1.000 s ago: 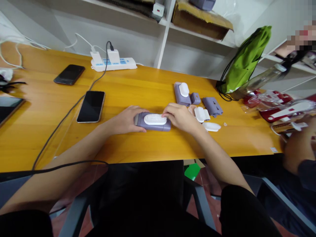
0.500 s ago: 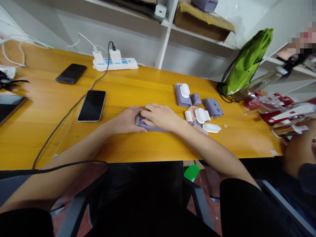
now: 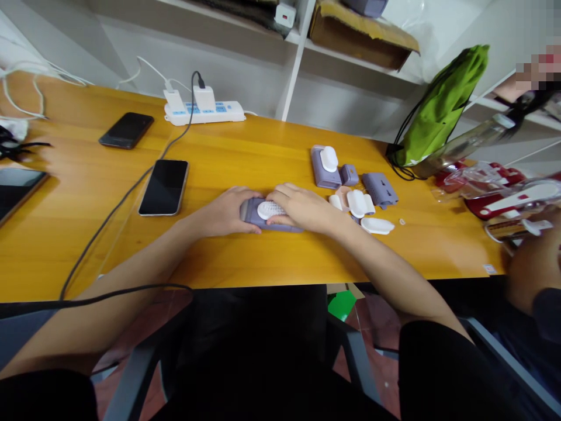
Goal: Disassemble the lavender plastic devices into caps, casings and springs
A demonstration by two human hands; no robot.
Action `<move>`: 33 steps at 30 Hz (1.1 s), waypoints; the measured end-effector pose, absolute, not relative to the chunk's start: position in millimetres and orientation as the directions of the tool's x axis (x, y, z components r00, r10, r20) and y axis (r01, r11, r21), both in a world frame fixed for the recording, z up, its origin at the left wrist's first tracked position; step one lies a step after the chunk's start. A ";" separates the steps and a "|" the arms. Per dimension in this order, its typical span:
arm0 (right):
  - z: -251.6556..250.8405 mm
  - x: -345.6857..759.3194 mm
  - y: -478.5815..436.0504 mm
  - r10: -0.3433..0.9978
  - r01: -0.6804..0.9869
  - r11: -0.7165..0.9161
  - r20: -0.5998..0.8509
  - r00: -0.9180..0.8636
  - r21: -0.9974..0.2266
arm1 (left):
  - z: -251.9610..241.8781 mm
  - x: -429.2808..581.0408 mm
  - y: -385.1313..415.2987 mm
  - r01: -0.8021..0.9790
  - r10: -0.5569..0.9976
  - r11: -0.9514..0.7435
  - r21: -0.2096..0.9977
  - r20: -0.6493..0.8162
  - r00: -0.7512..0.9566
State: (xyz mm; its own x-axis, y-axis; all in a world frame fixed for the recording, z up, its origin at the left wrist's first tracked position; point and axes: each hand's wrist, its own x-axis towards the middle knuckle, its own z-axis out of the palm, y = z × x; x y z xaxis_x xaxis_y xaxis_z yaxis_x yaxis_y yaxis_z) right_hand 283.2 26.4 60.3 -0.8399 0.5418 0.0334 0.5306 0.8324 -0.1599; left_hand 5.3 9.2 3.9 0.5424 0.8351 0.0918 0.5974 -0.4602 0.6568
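Note:
A purple device with a white bristled pad on top lies on the orange wooden table, right in front of me. My left hand grips its left end with the fingers curled round it. My right hand covers the right part, fingers bent over the white pad and pressing on it. Just right of that hand lie loose purple and white parts, and a second purple unit with a white cap stands behind them.
Two dark phones, a white power strip and a black cable lie to the left. A green bag stands at the back right. Another person's hand works among red packets at the far right.
My right hand went from the device's right end to lying fully over it, then drew back a little, so part of the white pad shows again. The left hand has kept its hold.

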 end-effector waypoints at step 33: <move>100.2 280.7 24.5 0.583 0.603 0.747 -0.161 -0.796 -0.280 | 4.4 3.7 4.3 0.604 0.819 -0.501 0.620 0.112 0.563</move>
